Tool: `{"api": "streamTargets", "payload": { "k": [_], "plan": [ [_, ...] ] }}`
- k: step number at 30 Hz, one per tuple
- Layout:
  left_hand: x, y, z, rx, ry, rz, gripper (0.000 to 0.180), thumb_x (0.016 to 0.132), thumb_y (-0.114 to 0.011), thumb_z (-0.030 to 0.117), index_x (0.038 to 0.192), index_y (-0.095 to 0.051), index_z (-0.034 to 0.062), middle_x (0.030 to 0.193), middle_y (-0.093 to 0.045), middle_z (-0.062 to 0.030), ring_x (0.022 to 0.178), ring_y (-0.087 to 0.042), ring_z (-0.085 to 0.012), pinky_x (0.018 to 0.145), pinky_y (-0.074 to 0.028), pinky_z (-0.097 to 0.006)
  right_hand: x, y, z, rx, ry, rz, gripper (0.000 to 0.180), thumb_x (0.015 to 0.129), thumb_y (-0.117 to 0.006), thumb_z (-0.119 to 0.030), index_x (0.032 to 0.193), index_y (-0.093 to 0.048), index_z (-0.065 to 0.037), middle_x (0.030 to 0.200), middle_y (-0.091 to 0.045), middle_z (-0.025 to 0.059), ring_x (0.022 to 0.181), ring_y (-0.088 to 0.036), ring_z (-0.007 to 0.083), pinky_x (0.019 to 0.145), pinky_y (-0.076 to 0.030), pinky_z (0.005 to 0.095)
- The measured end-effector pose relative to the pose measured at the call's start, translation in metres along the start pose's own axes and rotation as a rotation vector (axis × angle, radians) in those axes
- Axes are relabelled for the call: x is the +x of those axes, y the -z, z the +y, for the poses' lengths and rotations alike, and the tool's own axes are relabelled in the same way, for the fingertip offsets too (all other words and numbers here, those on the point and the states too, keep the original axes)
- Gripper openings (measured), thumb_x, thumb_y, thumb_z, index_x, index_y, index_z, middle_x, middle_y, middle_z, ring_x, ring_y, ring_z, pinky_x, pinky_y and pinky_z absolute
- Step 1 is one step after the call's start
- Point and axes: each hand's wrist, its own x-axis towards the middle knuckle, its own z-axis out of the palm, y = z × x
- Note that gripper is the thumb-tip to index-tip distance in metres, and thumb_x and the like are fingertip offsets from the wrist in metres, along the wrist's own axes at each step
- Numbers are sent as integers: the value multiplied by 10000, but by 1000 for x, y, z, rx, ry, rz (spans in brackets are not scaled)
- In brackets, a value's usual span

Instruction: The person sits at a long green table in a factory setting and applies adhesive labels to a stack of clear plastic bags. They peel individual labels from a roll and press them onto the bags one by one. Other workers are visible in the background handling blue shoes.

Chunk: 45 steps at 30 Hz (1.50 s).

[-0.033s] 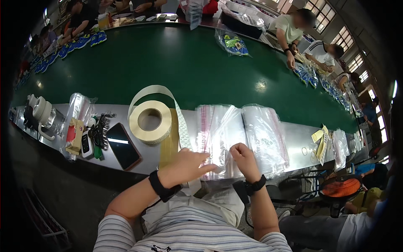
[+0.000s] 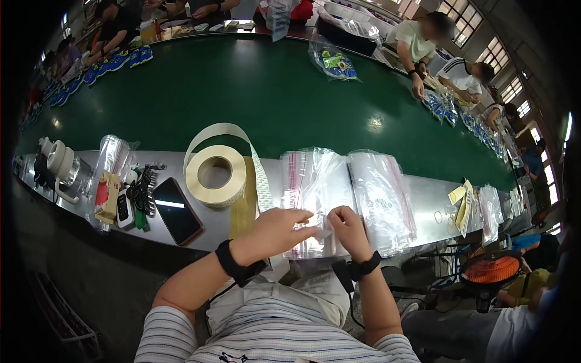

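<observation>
Two side-by-side stacks of clear zip bags lie before me, the left stack [image 2: 318, 175] and the right stack [image 2: 378, 187]. Over the near part of the left stack is my left hand [image 2: 275, 231], open, with its thumb and forefinger stretched apart. My right hand [image 2: 350, 230] is closed beside it, near where the stacks meet. A small pale, see-through piece shows between the hands; whether the right fingers grip it is unclear. Left of the bags stands a big roll of labels [image 2: 192, 181], its loose strip [image 2: 263, 187] looping down toward my left wrist.
A phone [image 2: 177, 209], a white handheld device [image 2: 124, 209], keys and a bottle [image 2: 74, 172] lie along the metal edge to the left. Ahead runs a green belt [image 2: 200, 91] with a bagged blue item [image 2: 339, 63]. People work across it; an orange fan [image 2: 491, 270] stands at right.
My left hand has moved slightly up and right, and the right hand a little left, so they are closer. A small see-through piece now shows between them.
</observation>
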Motion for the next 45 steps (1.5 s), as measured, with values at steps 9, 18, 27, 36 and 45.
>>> {"api": "streamTargets", "payload": {
  "k": [9,18,27,36,45],
  "plan": [
    [91,-33,-56,-1571,423,-115,311,989,-407,229,1167,-459,-20,1154,-581,-209,1071,-597,-312,875,-534,-394,-4,21,-1,263,-272,-35,138,925,-535,-146,928,-598,-24,817,-588,12,719,-528,74,663,-453,229],
    [121,-59,-28,-757,418,-110,286,961,-392,143,1179,-428,-38,1048,-578,-159,907,-638,-242,804,-551,-404,-9,48,-32,483,-25,-42,150,968,-487,-151,1014,-573,-36,1089,-602,45,1027,-544,105,896,-422,275],
    [44,1,-11,-1267,438,-51,823,937,-399,545,1460,-84,-5,1493,-93,-282,1366,-227,-417,933,-459,-535,-59,6,-28,-709,587,135,416,763,-680,-110,1161,-574,-55,1118,-580,155,1044,-563,314,867,-471,384],
    [11,-35,-35,-1048,373,119,411,974,-449,204,1308,-310,9,1116,-554,-184,970,-625,-266,767,-544,-340,-21,33,-25,427,-110,311,171,919,-556,-182,855,-619,-37,823,-645,24,643,-624,122,558,-477,251],
    [-42,-32,-32,-830,300,142,317,983,-432,210,1198,-490,-16,1011,-628,-139,853,-643,-175,731,-521,-270,-69,145,61,-541,-227,807,169,848,-613,-163,890,-622,0,786,-626,101,638,-566,213,621,-471,326]
  ]
}}
